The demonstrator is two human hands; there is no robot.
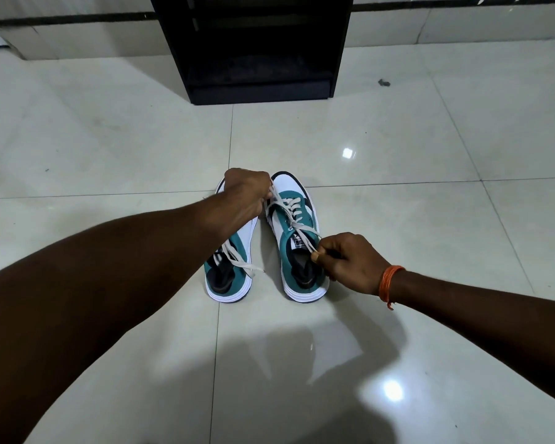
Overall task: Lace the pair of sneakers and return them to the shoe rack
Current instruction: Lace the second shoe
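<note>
Two teal and white sneakers stand side by side on the floor, toes pointing away from me. The right sneaker (297,241) carries a white lace (290,211) crossed through its eyelets. My left hand (245,192) is closed on one end of that lace, above the toe of the left sneaker (234,274). My right hand (350,262) pinches the other end beside the right sneaker's tongue. The lace runs taut between both hands. A loose lace end (241,261) lies across the left sneaker's opening. The black shoe rack (257,46) stands straight ahead.
The floor (398,139) is glossy pale tile with bright light reflections. A small dark speck (383,82) lies to the right of the rack. A wall with a dark strip runs behind the rack. An orange thread band sits on my right wrist.
</note>
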